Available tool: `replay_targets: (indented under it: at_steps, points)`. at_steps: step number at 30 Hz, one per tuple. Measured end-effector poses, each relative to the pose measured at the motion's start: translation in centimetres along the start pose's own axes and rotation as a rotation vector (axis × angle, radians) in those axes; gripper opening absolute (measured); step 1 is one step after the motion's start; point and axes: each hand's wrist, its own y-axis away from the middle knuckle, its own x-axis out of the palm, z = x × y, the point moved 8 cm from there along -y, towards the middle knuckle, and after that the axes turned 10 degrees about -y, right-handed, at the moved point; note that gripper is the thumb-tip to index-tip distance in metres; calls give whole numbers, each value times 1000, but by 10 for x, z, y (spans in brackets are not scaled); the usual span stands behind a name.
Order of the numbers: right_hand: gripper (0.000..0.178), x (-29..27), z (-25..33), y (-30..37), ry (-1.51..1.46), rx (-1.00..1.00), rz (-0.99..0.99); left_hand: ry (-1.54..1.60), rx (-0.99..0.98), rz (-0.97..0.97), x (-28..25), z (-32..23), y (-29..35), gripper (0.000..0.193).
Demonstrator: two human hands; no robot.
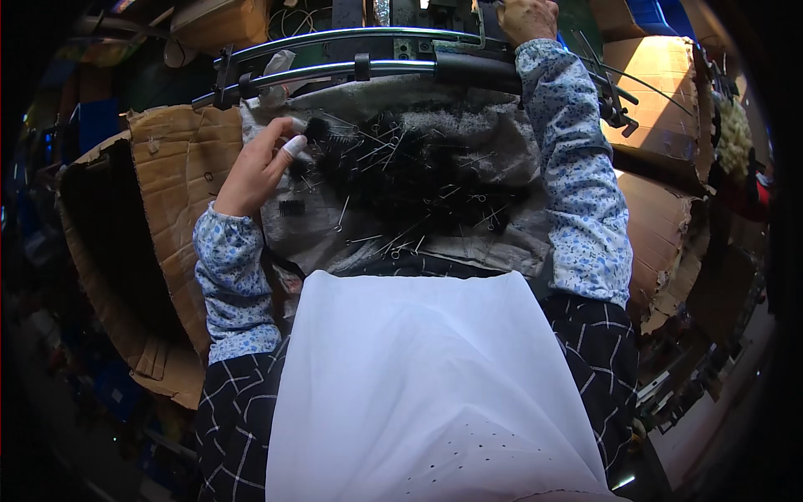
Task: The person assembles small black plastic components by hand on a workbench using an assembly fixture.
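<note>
**Lapful of black wire brushes, one hand in the pile, one up at the machine**

Clock directions are from the middle of the view. So the pile of black bristle brushes (376, 163) is at 12 o'clock, a dark tangle with thin wire stems poking out every which way, some ending in little loops. It's all sitting on a grubby grey cloth (309, 238).

Left hand (261, 163) is at 10 o'clock, with white coverings (294, 145) on the thumb and a fingertip. Thumb and fingers are half curled, right up against one black brush head (317, 130) on the pile's edge. Honestly can't tell if that grip is pinching it or just next to it. A small flat brush (291, 207) lies on the cloth below that hand.

Right hand (529, 18) is way up at 1 o'clock, fingers curled by the machine. The edge of the view cuts it off, so I can't tell what that grip has, if anything. Two chrome rods (314, 71) run across at 12, beyond the pile.

Around it: an open cardboard box (180, 167) at 9, another cardboard box (652, 92) at 2, and a white cloth (435, 360) over the lap at 6. Both sleeves (585, 184) are blue-and-white print.
</note>
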Motion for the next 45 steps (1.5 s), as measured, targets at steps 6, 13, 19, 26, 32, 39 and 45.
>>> replay_targets:
  at_steps: [6,13,19,26,32,39,45]
  points:
    - [41,-2,-12,21,66,154,-63,-353,-203,-53,22,52,60,47]
    - [33,5,22,14,63,136,-123,-296,-2,-159,48,56,82,35]
    - [30,14,57,3,90,146,-93,-274,-21,-259,53,60,90,37]
    - [31,3,30,10,123,119,-75,-526,48,-197,70,53,78,46]
    - [34,6,-23,12,204,191,78,-416,-2,-253,65,59,87,42]
    - [27,13,-69,-10,186,149,332,-50,-100,-422,42,67,82,47]
    - [24,-51,-112,-10,226,102,182,-372,-16,-448,37,58,65,47]
